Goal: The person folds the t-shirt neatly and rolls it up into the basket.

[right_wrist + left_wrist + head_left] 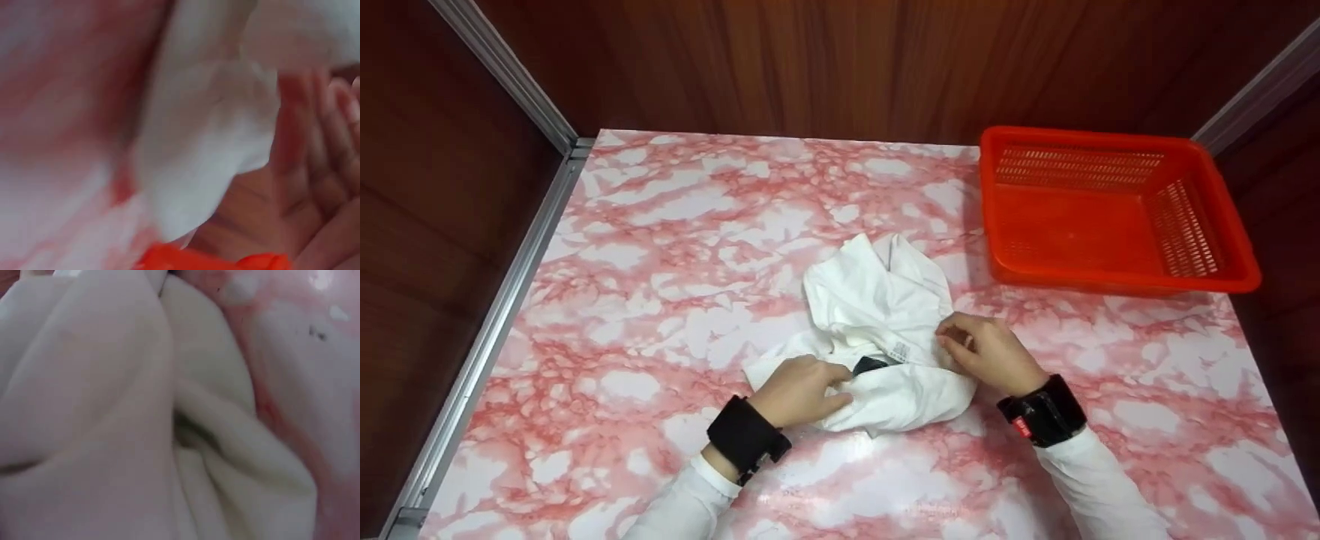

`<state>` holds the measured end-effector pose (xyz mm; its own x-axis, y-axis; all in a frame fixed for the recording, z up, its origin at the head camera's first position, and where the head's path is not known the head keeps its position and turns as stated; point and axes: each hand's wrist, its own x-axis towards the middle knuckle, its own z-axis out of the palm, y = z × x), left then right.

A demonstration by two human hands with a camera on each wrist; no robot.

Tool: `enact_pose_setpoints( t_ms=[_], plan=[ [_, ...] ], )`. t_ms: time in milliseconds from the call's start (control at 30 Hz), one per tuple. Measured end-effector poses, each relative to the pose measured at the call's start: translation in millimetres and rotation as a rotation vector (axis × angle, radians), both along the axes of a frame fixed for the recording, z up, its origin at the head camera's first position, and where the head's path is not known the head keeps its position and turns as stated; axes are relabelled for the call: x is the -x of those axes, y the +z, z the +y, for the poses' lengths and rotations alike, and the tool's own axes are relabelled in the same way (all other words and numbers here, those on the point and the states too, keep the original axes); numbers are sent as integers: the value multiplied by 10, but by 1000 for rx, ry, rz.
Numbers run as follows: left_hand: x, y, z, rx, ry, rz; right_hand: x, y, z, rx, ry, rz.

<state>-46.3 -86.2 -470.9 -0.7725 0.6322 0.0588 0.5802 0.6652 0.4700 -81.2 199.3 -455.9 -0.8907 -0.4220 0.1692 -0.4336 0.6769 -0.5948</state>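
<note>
A crumpled white garment [885, 300] lies on the table, with small dark print [900, 350] showing inside its folds. Part of a black object [873, 364] peeks out of the opening, the rest hidden by fabric. At the opening's left side, my left hand [801, 390] has thumb and index finger about a fold of the cloth. My right hand [994, 352] pinches the garment's right edge between thumb and fingertips. Folded white fabric [225, 450] fills much of the left wrist view. In the right wrist view, the fingers [320, 146] are beside the hanging cloth [202, 129].
A red plastic basket [1072, 232] with slotted sides stands at the back right of the pink-and-white marbled table [660, 262]. Dark wood-patterned panels [810, 67] rise behind and at both sides. Metal rails [502, 307] run along the left edge.
</note>
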Motion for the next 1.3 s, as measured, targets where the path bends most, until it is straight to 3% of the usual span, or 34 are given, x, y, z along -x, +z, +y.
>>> enact_pose_setpoints(
  t_ms=[133,267,500,833,967,1067,1167,1233,1300],
  plan=[
    [-34,6,75,-2,-61,74,-18,160,-331,-107,-2,7],
    [-84,38,91,1,-107,80,-33,197,-676,-271,32,19],
    [-164,80,59,-24,-151,66,-78,-113,-991,-455,37,201],
    [-103,-16,5,-92,-134,11,0,-434,-1245,-531,-62,501],
    [-87,-21,-9,-95,-118,7,28,-496,-1315,-615,-83,549],
    [-83,-15,-32,-105,-94,13,35,-476,-1306,-655,-85,528],
    [-74,-8,-78,-122,-32,36,53,-377,-1232,-614,-117,477],
    [-49,-2,-137,-136,51,49,74,-259,-1158,-532,-152,422],
    [1,3,-211,-153,180,62,98,-111,-1073,-433,-186,363]
  ],
)
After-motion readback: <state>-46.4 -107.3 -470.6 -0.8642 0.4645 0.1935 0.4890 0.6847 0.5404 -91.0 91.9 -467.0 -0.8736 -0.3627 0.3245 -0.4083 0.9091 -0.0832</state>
